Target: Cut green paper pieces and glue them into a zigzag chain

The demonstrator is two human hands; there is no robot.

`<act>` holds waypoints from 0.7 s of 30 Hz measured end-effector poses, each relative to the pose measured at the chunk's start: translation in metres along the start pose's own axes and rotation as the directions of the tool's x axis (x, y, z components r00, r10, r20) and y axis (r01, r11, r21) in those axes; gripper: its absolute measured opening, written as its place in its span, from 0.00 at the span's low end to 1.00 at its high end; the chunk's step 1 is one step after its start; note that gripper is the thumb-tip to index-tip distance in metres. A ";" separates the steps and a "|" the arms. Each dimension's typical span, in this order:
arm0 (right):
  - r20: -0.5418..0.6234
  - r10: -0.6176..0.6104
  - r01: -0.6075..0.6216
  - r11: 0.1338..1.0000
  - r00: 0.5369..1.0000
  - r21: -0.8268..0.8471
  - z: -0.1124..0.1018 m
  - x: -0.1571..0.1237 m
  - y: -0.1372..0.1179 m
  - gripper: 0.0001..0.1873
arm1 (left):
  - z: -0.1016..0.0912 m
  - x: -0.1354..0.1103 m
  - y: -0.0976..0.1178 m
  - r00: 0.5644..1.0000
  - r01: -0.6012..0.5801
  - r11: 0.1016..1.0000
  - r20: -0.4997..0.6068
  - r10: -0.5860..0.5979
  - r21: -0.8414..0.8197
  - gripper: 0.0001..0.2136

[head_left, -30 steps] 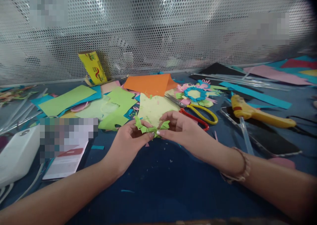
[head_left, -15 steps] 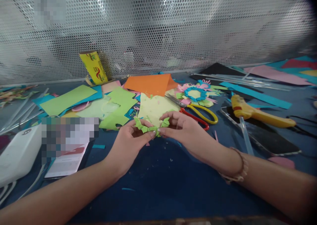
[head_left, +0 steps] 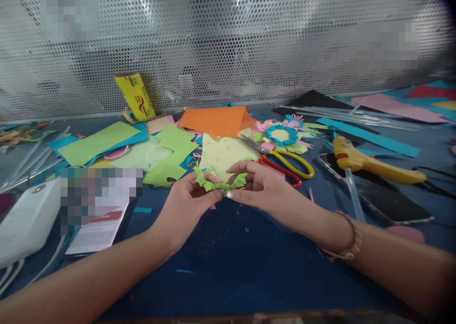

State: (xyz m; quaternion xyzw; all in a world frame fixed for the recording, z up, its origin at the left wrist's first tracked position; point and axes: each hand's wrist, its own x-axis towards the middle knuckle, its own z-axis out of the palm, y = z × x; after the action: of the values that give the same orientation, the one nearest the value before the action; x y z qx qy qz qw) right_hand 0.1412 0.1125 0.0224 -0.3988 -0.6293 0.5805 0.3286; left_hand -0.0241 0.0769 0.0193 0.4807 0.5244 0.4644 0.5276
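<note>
The left hand (head_left: 180, 205) pinches a small piece of green paper (head_left: 209, 185) between thumb and fingers. The right hand (head_left: 269, 193) has its thumb tip at the same piece, fingers curled behind its far end; it looks like a light pinch, though how firmly it presses cannot be told. The green paper hangs between the 2 hands, its jagged ends turned up. Holding it near the middle from 2 sides probably keeps the narrow strip steady without crushing those ends.

Just beyond the fingertips lies a cream sheet (head_left: 223, 154) with small scraps on it. Scissors (head_left: 264, 151) lie just past the right hand, handles angled toward that side, handy for it to reach. A blue-edged paper flower (head_left: 280, 135) sits behind them. Farther right of that hand, a yellow glue gun (head_left: 374, 168) lies over a dark phone (head_left: 388, 200), seemingly within easy reach. Left of the left hand rests a lit phone (head_left: 96, 233), apparently where its screen can be seen.
</note>
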 end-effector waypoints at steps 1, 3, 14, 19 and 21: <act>-0.010 -0.020 0.020 0.999 1.000 -0.030 -0.001 0.000 0.000 0.19 | 0.000 0.000 0.000 1.000 -0.004 1.000 0.006 0.004 -0.004 0.07; -0.036 -0.059 0.055 0.993 0.998 -0.100 -0.003 0.000 0.000 0.17 | -0.001 0.000 0.000 1.000 -0.003 1.000 0.015 0.003 -0.007 0.07; -0.006 -0.072 0.070 0.977 0.997 -0.200 -0.005 -0.002 -0.004 0.13 | -0.005 0.000 -0.004 1.000 0.006 0.997 0.011 -0.005 -0.081 0.08; 0.025 -0.095 0.098 0.959 0.995 -0.265 -0.010 -0.005 -0.013 0.14 | -0.005 -0.001 0.000 0.999 0.038 0.985 0.006 -0.037 -0.169 0.08; 0.006 -0.138 0.135 0.953 0.990 -0.272 -0.014 -0.005 -0.015 0.12 | -0.005 -0.001 0.002 0.998 0.053 0.976 -0.010 -0.056 -0.213 0.08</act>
State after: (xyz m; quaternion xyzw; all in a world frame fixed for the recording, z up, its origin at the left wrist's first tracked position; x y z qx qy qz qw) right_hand 0.1536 0.1147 0.0393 -0.3994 -0.7268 0.4621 0.3143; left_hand -0.0288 0.0766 0.0217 0.4031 0.4888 0.5069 0.5844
